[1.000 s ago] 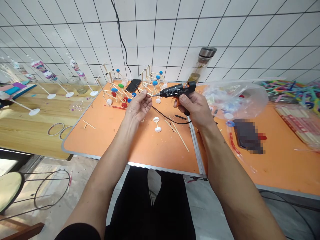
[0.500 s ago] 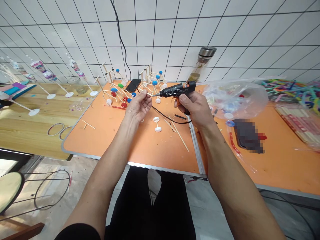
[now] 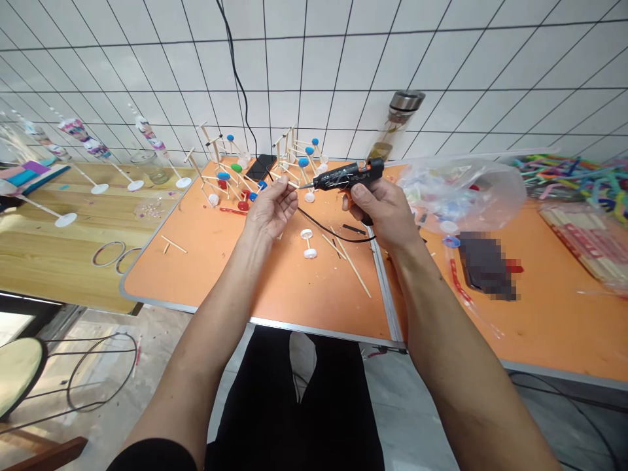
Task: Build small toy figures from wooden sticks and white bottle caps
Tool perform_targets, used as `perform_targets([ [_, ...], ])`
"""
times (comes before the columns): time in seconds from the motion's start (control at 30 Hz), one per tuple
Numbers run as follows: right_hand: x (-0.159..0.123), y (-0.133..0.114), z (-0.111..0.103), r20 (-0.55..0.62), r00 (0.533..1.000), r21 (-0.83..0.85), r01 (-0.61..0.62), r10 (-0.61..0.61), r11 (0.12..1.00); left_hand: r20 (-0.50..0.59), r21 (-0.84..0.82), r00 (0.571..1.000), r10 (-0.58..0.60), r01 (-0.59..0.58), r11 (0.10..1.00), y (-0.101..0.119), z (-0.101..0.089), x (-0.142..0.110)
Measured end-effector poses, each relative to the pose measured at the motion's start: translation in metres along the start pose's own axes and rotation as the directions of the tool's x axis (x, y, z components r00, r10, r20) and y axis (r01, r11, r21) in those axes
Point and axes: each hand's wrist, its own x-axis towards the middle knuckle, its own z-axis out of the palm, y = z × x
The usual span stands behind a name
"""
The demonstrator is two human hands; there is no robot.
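My right hand [image 3: 380, 210] grips a black hot glue gun [image 3: 346, 176] with an orange trigger, its metal nozzle pointing left. My left hand [image 3: 271, 209] pinches a thin wooden stick [image 3: 290, 183] between thumb and fingers, just beside the nozzle tip. A black power cord [image 3: 333, 230] droops from the gun onto the orange table [image 3: 314, 288]. Behind my left hand stand several stick models [image 3: 235, 183] with coloured bottle caps. A small axle with white caps [image 3: 308, 244] lies in front of the gun.
A black phone [image 3: 261, 167] lies behind the models. To the right are a clear plastic bag [image 3: 461, 195], a pixelated dark object [image 3: 485, 267], and colourful pipe cleaners [image 3: 564, 176]. A steel-capped glass bottle [image 3: 400, 121] stands behind. Finished stick pieces lie on a wooden table [image 3: 73, 261] at left.
Both hands and the glue gun stay almost in place, with the gun's nozzle still next to the stick. The whole view has shifted only slightly.
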Motion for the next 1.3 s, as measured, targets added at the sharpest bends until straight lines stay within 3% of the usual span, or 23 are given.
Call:
perform_targets([
  [1.3, -0.0012, -0.0034, 0.0001, -0.015, 1.0, -0.009, -0.016, 0.016, 1.0, -0.023, 0.006, 1.0, -0.011, 0.011, 1.0, 0.0005, 0.0013, -0.0011],
])
